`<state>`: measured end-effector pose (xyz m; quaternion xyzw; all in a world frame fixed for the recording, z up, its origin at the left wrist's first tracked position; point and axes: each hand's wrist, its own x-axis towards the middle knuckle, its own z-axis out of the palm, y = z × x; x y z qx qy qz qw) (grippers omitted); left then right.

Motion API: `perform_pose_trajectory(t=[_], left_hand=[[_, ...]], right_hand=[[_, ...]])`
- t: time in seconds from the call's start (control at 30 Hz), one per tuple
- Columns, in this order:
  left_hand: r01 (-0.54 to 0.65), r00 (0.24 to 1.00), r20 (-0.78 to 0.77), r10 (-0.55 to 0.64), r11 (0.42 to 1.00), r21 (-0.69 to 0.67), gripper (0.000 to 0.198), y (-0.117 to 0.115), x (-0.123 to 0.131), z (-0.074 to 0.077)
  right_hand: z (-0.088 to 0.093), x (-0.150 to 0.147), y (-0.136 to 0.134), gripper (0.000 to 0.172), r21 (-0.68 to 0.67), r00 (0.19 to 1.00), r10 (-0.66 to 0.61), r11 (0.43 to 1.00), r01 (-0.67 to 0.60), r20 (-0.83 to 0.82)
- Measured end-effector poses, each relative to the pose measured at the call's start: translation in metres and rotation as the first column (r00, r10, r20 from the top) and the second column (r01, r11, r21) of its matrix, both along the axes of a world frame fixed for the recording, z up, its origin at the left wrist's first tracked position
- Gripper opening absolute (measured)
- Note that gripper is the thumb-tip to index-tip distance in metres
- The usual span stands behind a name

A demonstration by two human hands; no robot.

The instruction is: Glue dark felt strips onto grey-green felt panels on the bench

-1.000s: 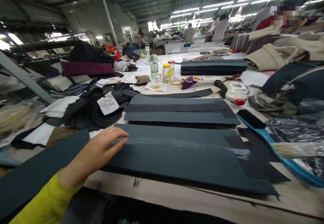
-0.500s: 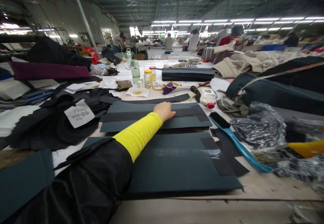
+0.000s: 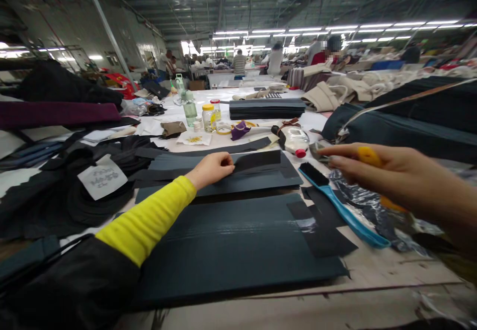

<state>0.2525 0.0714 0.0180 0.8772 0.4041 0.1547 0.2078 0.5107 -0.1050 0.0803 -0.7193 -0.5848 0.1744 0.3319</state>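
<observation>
My left hand (image 3: 216, 170), in a yellow cuff and dark sleeve, pinches a black fabric strip (image 3: 257, 162). The strip lies across the back stack of dark blue-green panels (image 3: 268, 183), one part lifted at my fingers. In front lies another dark blue-green panel stack (image 3: 238, 245), with black strips (image 3: 328, 230) at its right end. My right hand (image 3: 383, 171) is raised at the right, fingers closed around a yellow-handled tool (image 3: 369, 156). A greyish flat tip shows beyond the fingers, blurred; its exact kind is unclear.
A blue-handled brush (image 3: 345, 213) lies beside the panels, near crumpled clear plastic (image 3: 357, 193). A red-capped bottle (image 3: 294, 140), yellow-lidded jar (image 3: 208, 117) and more stacked panels (image 3: 266, 110) stand behind. Black fabric pieces with a paper note (image 3: 102, 177) are at left.
My left hand has moved left along the strip and now pinches and lifts it. My right hand has come into view with the yellow-handled tool. The view has shifted slightly.
</observation>
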Motion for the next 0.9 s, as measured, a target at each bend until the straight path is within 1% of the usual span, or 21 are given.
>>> perform_pose_trajectory(t=[0.07,0.13,0.23,0.3,0.37,0.43,0.5,0.53,0.57,0.6,0.63,0.7,0.73,0.8,0.87,0.9], left_hand=[[0.028,0.998,0.057,-0.028,1.0,-0.007,0.015,-0.011,-0.008,0.006],[0.061,0.99,0.13,-0.057,0.998,-0.03,0.017,-0.022,-0.016,0.013],[0.095,0.973,0.22,-0.076,0.993,-0.075,0.018,-0.035,-0.026,0.02],[0.094,0.972,0.225,-0.073,0.992,-0.083,0.019,-0.04,-0.033,0.022],[0.119,0.968,0.228,-0.103,0.991,-0.055,0.018,-0.043,-0.038,0.023],[0.183,0.95,0.258,-0.176,0.983,-0.001,0.02,-0.047,-0.037,0.027],[0.271,0.907,0.324,-0.271,0.961,0.044,0.039,-0.052,-0.031,0.033],[0.313,0.88,0.36,-0.31,0.948,0.052,0.051,-0.055,-0.026,0.038],[0.351,0.855,0.391,-0.34,0.935,0.046,0.058,-0.058,-0.021,0.043],[0.387,0.841,0.403,-0.361,0.922,0.019,0.059,-0.061,-0.017,0.047],[0.416,0.84,0.396,-0.371,0.909,-0.029,0.053,-0.063,-0.013,0.051],[0.441,0.865,0.344,-0.365,0.88,-0.174,0.034,-0.065,-0.015,0.057],[0.435,0.883,0.307,-0.355,0.865,-0.251,0.028,-0.064,-0.02,0.057],[0.392,0.917,0.232,-0.325,0.845,-0.363,0.022,-0.06,-0.039,0.055],[0.308,0.951,0.144,-0.273,0.86,-0.406,0.022,-0.055,-0.067,0.053],[0.255,0.967,0.097,-0.236,0.877,-0.407,0.024,-0.052,-0.083,0.052]], right_hand=[[-0.003,-0.011,0.02,0.061,-0.049,0.994,0.072,0.996,-0.068,0.081],[-0.01,-0.019,0.035,0.063,-0.075,0.986,0.122,0.991,-0.114,0.112],[-0.02,-0.025,0.046,0.053,-0.085,0.984,0.166,0.983,-0.161,0.067],[-0.021,-0.03,0.045,0.05,-0.045,0.983,0.183,0.982,-0.182,0.007],[-0.017,-0.038,0.039,0.045,0.039,0.979,0.203,0.979,-0.202,-0.01],[-0.009,-0.049,0.032,0.035,0.144,0.961,0.259,0.952,-0.272,0.098],[0.001,-0.061,0.023,0.027,0.227,0.908,0.314,0.897,-0.38,0.277],[0.006,-0.067,0.019,0.027,0.249,0.872,0.336,0.865,-0.435,0.357],[0.011,-0.072,0.015,0.027,0.256,0.838,0.355,0.839,-0.481,0.414],[0.015,-0.076,0.01,0.027,0.261,0.819,0.364,0.822,-0.507,0.444],[0.02,-0.079,0.006,0.026,0.271,0.814,0.365,0.813,-0.516,0.452],[0.027,-0.078,-0.005,0.022,0.309,0.84,0.35,0.814,-0.492,0.414],[0.03,-0.075,-0.011,0.02,0.331,0.873,0.321,0.832,-0.446,0.368],[0.032,-0.064,-0.024,0.019,0.352,0.951,0.204,0.894,-0.278,0.234],[0.028,-0.048,-0.038,0.024,0.317,0.996,0.036,0.947,-0.059,0.081],[0.025,-0.039,-0.044,0.027,0.282,0.999,-0.05,0.958,0.044,0.017]])
